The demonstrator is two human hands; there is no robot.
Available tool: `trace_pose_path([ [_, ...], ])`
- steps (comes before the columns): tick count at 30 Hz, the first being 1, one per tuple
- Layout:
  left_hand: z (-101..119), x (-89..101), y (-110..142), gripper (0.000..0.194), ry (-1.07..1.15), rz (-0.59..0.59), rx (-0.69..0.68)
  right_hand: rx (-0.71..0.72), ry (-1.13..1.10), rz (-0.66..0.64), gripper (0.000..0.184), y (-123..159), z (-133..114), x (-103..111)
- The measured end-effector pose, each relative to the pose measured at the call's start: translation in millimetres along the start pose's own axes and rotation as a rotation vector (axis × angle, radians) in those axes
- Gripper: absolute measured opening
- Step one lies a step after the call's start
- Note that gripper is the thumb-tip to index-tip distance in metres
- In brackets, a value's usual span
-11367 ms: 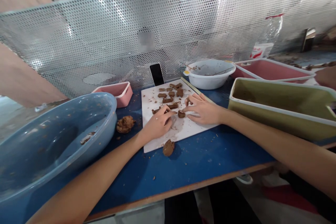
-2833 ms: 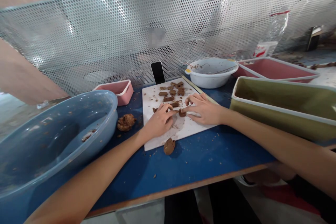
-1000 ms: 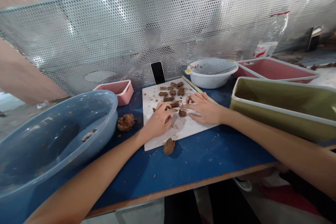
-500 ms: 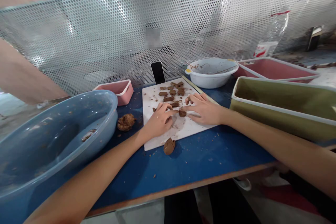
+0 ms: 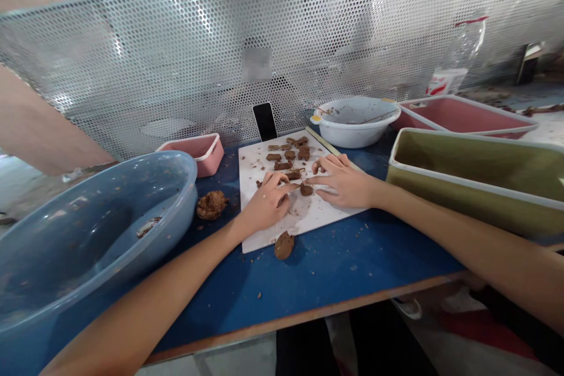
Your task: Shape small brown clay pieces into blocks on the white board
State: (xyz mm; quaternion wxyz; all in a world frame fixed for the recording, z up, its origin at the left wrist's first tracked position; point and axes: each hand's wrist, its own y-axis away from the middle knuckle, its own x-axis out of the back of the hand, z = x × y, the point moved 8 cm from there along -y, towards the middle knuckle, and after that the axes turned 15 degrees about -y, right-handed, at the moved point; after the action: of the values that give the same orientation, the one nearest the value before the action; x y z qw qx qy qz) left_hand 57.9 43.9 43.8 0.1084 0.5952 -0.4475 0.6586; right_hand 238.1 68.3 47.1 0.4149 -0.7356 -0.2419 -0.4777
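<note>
While the small lump lies on the board between the left hand and the right hand, thumb and fingers apart on each, contact uncertain, light, even pressure from opposite sides should best preserve its form.

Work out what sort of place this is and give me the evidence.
Probably a craft workshop: small clay-like pieces lie on a white board, a rough brown lump sits beside a blue basin, and a perforated metal screen stands behind the table.
</note>
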Motion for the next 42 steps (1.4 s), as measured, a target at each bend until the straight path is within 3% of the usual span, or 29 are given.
trace_pose_path([
  [15, -1.4, -3.2, 0.6, 0.04, 0.006, -0.052, 0.004, -0.01, -0.006, -0.042, 0.041, -0.7, 1.0, -3.1],
  [25, -2.6, -2.8, 1.5, 0.044, 0.001, 0.006, -0.004, -0.008, -0.033, 0.0, 0.044, -0.3, 1.0, -0.1],
  [36, -2.9, -1.4, 0.1, 0.032, 0.007, 0.021, 0.019, -0.055, -0.015, -0.088, 0.045, -2.2, -4.0, -6.2],
  [42, -3.8, -1.9, 0.7, 0.029, -0.007, 0.013, 0.012, -0.062, -0.045, -0.052, 0.046, -2.1, -1.9, -4.5],
])
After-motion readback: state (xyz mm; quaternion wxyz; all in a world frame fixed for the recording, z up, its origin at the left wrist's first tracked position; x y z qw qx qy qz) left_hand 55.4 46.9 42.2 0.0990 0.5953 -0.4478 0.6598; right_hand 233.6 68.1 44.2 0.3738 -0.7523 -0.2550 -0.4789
